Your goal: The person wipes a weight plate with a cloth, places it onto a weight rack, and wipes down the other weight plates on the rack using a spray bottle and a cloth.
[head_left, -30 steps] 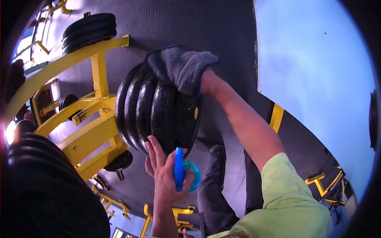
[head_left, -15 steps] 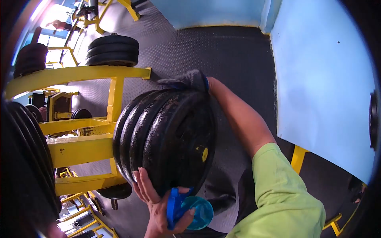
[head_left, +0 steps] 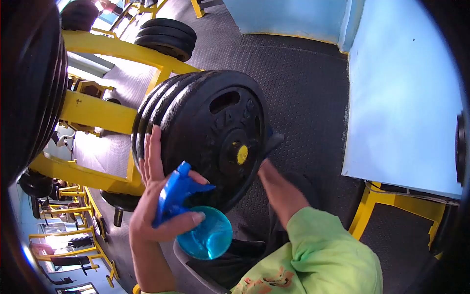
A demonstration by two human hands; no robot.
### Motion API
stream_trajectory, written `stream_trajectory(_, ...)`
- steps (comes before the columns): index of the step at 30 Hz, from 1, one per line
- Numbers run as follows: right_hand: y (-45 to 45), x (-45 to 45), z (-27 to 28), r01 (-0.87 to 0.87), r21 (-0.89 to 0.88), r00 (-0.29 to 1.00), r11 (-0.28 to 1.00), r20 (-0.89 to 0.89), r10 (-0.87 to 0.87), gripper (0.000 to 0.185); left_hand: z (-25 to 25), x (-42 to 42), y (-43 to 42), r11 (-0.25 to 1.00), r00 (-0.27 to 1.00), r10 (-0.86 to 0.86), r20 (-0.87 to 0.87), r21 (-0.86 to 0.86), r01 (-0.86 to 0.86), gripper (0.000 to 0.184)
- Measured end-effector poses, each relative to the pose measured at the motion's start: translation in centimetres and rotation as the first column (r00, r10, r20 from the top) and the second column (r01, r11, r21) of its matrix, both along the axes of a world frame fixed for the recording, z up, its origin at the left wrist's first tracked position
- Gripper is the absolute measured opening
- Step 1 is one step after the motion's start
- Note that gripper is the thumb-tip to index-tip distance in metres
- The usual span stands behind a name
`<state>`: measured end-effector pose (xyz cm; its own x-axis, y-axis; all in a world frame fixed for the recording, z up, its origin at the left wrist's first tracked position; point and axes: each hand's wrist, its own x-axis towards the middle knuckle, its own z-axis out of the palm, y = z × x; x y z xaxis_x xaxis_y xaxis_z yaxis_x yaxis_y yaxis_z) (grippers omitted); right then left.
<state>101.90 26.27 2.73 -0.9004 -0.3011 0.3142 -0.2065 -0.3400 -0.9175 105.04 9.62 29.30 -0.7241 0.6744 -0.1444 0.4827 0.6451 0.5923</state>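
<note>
A stack of several black weight plates (head_left: 196, 122) hangs on the yellow rack, its outermost face with raised lettering turned toward me. My left hand (head_left: 147, 208) holds a spray bottle (head_left: 208, 235) with a blue trigger head and a clear turquoise body, between thumb and palm. Its other fingers stretch along the rims on the near left of the stack. At the right edge of the plates is my right hand (head_left: 266, 170), blurred and partly hidden behind the outer plate. A grey and blue cloth (head_left: 275, 140) shows at that hand; the fingers are out of sight.
The yellow rack (head_left: 98, 111) carries more plates (head_left: 166, 36) at the top and another stack (head_left: 34, 98) at far left. A light blue wall (head_left: 406, 98) stands at right, with a yellow frame (head_left: 364, 210) below it. Dark textured matting (head_left: 308, 103) covers the floor.
My right hand has moved from the top of the plate stack down its right side with the cloth. The view has shifted, showing more of the outer plate's face. My left hand keeps the spray bottle.
</note>
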Motion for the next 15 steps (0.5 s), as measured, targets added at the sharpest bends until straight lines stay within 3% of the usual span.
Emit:
stream_trajectory(1, -2.0, 1.1, 0.4, -0.019, -0.036, 1.0, 0.999, 0.022, 0.02, 0.042, 0.2, -0.5, -0.2, 1.0, 1.0, 0.011, 0.003, 0.008, -0.011, 0.049)
stream_trajectory(3, -5.5, 1.8, 1.3, -0.069, -0.107, 0.995, 0.992, 0.06, 0.076, 0.043, 0.1, -1.2, -1.2, 0.99, 0.991, -0.13, 0.011, 0.063, 0.129, 0.052)
stream_trajectory(4, -7.7, 2.9, 1.6, -0.099, -0.141, 0.991, 0.985, 0.076, 0.11, 0.043, 0.0, -0.7, -1.3, 0.989, 0.992, -0.05, 0.115, 0.146, 0.033, 0.053)
stream_trajectory(7, -12.3, 5.2, 2.4, -0.2, -0.247, 0.962, 0.948, 0.133, 0.238, 0.045, -0.9, -0.4, -2.0, 0.956, 0.991, -0.127, -0.052, 0.258, 0.136, 0.053)
stream_trajectory(9, -13.7, 5.7, 3.1, -0.285, -0.289, 0.928, 0.914, 0.154, 0.339, 0.046, -0.8, 2.1, -3.1, 0.946, 1.0, -0.029, 0.01, 0.322, 0.024, 0.052)
stream_trajectory(11, -14.7, 5.7, 3.4, -0.347, -0.334, 0.892, 0.876, 0.172, 0.419, 0.047, -1.8, 4.7, -4.7, 0.916, 0.99, 0.017, -0.139, 0.4, 0.041, 0.053)
stream_trajectory(13, -15.4, 6.1, 3.4, -0.379, -0.389, 0.856, 0.84, 0.197, 0.477, 0.048, -3.4, 7.3, -7.1, 0.876, 0.982, 0.097, -0.161, 0.481, -0.007, 0.051)
stream_trajectory(15, -15.8, 8.1, 2.7, -0.399, -0.447, 0.814, 0.801, 0.23, 0.533, 0.049, -4.3, 10.0, -9.1, 0.755, 0.95, 0.24, 0.199, 0.577, -0.312, 0.058)
